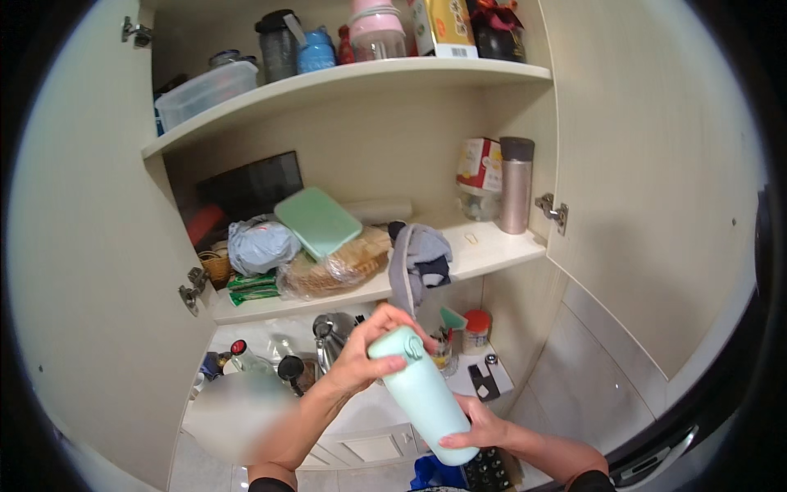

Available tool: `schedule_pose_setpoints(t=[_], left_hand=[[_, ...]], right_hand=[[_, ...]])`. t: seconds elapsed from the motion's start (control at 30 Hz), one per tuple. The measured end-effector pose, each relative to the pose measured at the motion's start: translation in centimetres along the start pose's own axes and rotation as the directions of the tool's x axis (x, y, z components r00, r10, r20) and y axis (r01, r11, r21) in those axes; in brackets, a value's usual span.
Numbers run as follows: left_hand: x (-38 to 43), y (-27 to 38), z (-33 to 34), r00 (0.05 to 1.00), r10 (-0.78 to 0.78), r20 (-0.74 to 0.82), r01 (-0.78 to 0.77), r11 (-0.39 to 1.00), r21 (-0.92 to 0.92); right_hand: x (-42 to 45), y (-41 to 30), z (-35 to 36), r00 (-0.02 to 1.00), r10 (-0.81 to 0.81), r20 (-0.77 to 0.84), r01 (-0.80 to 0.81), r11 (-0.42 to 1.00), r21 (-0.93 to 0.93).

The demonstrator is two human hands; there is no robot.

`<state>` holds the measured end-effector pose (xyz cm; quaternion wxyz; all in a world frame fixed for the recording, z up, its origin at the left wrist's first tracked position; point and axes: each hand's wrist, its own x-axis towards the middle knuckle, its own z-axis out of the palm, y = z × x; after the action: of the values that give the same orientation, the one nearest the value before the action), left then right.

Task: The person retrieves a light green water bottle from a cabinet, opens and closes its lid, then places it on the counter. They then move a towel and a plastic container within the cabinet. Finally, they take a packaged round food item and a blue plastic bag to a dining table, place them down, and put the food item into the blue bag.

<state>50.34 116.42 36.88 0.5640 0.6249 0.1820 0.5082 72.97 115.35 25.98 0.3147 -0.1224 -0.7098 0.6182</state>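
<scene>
A pale mint-green bottle [424, 393] is tilted in front of me, its lid up to the left and its base down to the right. My left hand [369, 350] grips it around the lid. Lower down, my right hand [479, 424] holds the body near the base. Just above the lid, a grey cloth [421, 252] hangs over the front edge of the middle cabinet shelf [492, 249]. On that shelf's right end, a pinkish metal tumbler [516, 187] with a dark lid stands upright, beside a red-and-white box [479, 163] resting on a clear jar [479, 203].
Both cabinet doors [639, 154] stand open. A green plastic lid [318, 221], bagged items and a wicker basket [215, 267] crowd the shelf's left side. Bottles and a clear plastic bin [206, 95] fill the upper shelf. Below are a metal kettle [330, 341] and a red-lidded jar [476, 332].
</scene>
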Motion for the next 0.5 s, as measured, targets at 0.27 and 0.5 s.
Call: schedule_pose_setpoints(t=[0.27,0.5], left_hand=[[-0.5,-4.1,3.0,0.970,-0.036,-0.239,0.012,0.995,-0.102],[-0.4,-3.6,2.5,0.996,0.088,0.002,-0.088,0.995,0.052]], right_hand=[[1.5,-1.3,1.2,0.906,-0.230,-0.354,0.006,0.845,-0.534],[1.5,-1.3,0.7,0.909,-0.303,-0.287,0.118,0.846,-0.520]])
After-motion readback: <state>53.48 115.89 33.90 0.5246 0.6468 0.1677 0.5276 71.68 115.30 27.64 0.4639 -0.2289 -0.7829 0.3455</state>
